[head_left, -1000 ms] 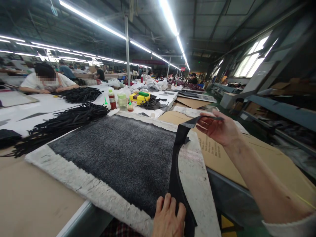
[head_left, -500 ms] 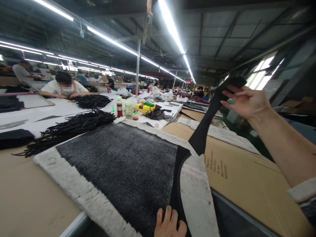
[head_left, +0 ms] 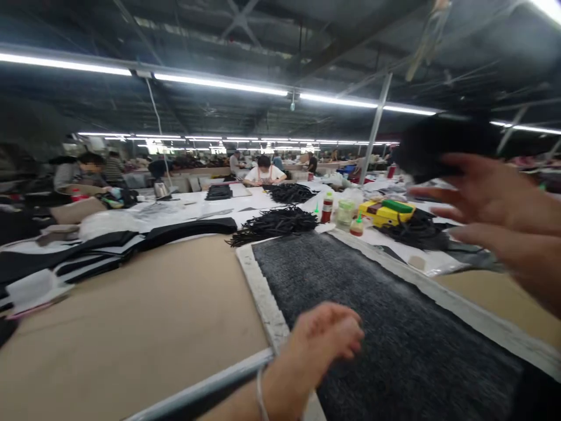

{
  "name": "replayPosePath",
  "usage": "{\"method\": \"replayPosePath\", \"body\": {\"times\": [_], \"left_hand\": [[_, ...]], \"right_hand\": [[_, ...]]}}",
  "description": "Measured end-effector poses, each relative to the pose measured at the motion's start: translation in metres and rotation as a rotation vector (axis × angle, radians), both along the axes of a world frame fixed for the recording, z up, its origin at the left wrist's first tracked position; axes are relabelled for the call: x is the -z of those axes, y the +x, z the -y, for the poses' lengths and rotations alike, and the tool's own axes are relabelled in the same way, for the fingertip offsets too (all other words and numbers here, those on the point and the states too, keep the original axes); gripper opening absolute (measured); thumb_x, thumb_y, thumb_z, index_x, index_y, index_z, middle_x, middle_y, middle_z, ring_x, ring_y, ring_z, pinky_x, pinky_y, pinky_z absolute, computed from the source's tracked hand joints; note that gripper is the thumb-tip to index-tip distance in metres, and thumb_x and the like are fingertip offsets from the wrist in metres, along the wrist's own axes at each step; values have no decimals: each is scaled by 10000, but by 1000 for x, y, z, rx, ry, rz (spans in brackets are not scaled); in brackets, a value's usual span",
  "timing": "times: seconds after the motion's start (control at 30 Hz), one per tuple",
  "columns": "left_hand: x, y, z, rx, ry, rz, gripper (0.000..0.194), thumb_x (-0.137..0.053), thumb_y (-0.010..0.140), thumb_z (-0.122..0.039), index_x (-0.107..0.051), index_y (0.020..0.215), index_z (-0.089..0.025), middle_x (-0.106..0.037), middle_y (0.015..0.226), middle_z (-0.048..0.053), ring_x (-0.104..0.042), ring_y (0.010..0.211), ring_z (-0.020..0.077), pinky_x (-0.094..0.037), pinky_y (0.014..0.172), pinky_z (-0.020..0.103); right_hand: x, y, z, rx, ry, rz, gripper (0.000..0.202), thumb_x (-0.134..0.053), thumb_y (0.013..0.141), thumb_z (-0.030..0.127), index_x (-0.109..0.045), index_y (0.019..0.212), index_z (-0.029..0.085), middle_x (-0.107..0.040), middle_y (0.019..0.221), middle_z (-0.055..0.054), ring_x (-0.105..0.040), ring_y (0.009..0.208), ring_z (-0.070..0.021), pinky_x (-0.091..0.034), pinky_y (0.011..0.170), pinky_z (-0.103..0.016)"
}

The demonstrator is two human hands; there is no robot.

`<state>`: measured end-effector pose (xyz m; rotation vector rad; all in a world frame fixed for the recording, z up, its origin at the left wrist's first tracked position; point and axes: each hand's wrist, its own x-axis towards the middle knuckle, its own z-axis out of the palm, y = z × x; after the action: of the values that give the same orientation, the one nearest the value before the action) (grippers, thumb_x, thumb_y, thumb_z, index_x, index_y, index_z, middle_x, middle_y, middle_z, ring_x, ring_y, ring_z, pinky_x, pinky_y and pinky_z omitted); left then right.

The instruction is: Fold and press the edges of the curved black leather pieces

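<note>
Black piece, one, blurred, held up by the right hand. One charcoal sheet lies below the left hand, curled, grip unclear.

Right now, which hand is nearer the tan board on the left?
Left. The left hand is over the dark sheet, just right of the board; the right hand is raised, farther right.

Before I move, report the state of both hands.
Left hand: fingers curled above the dark sheet, nothing visible in it; too blurred to tell if closed.
Right hand: holding a black piece, blurred.
</note>
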<state>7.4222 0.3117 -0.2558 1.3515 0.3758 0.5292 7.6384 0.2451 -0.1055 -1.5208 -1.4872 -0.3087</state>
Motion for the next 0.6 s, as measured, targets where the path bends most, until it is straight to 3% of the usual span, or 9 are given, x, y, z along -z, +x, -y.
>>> {"method": "replayPosePath", "body": {"times": [0.07, 0.13, 0.23, 0.37, 0.5, 0.6], "left_hand": [[-52, -32, -25, -97, -99, 213, 562, -584, 786, -616, -597, 1069, -130, -633, 1019, 126, -588, 922, 212, -458, 820, 326], [-94, -61, -40, -227, -20, 264, 653, -583, 762, -669, -579, 1124, -126, -619, 1079, 151, -571, 1009, 267, -457, 847, 367], [-129, -102, -52, -450, -25, 176, 637, -581, 744, -697, -621, 999, -115, -639, 982, 136, -595, 944, 274, -480, 767, 361], [-137, -152, -64, -690, -104, 62, 436, -634, 782, -558, -629, 801, -123, -632, 820, 71, -610, 759, 189, -475, 654, 294], [-125, -201, -77, -799, -104, 51, 242, -683, 775, -380, -640, 816, -146, -645, 807, 38, -610, 705, 150, -466, 600, 254], [-110, -237, -86, -899, -112, 30, 154, -715, 720, -249, -636, 795, -139, -644, 727, 22, -610, 644, 136, -473, 585, 242]], "right_hand": [[6, -49, -25, -182, -109, 22, 800, -460, 691, 77, -284, 1444, 280, -430, 1416, -48, -437, 1277, -277, -329, 1106, -505], [12, -94, -50, -295, -104, 52, 792, -405, 693, 61, -265, 1455, 230, -381, 1453, -50, -388, 1315, -265, -277, 1132, -520], [24, -149, -85, -456, -116, 21, 845, -377, 660, 32, -218, 1475, 189, -363, 1466, -50, -333, 1351, -258, -241, 1137, -531], [39, -214, -115, -573, -184, -34, 873, -381, 660, 26, -169, 1494, 172, -363, 1468, -72, -358, 1334, -279, -270, 1114, -549], [56, -281, -124, -686, -239, -20, 846, -384, 679, 9, -183, 1491, 129, -411, 1430, -121, -391, 1307, -290, -303, 1098, -537], [76, -324, -128, -748, -245, -90, 849, -390, 669, -1, -189, 1488, 97, -364, 1456, -147, -347, 1335, -282, -265, 1125, -516]]}}
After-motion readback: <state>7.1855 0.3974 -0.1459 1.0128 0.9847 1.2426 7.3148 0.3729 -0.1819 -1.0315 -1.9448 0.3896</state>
